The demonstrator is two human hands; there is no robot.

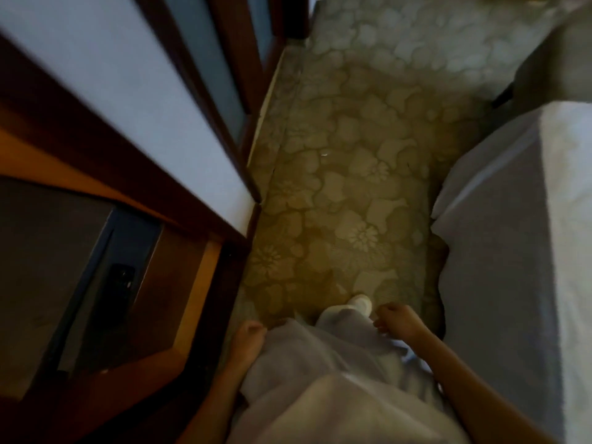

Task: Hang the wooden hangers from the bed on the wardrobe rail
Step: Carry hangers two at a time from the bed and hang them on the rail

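Both hands hang empty, fingers loosely curled: the left hand [248, 339] against pale trousers [320, 363], the right hand [395, 322] just behind a white shoe [360, 304]. The wardrobe [96, 123] stands left of the left hand, the bed [512, 219] right of the right. No wooden hanger or rail shows, both being cut off, so progress can't be judged; I'd guess a walk to fetch one.

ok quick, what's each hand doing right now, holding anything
Left hand: open, fingers loosely curled, holding nothing.
Right hand: open, fingers loosely curled, holding nothing.
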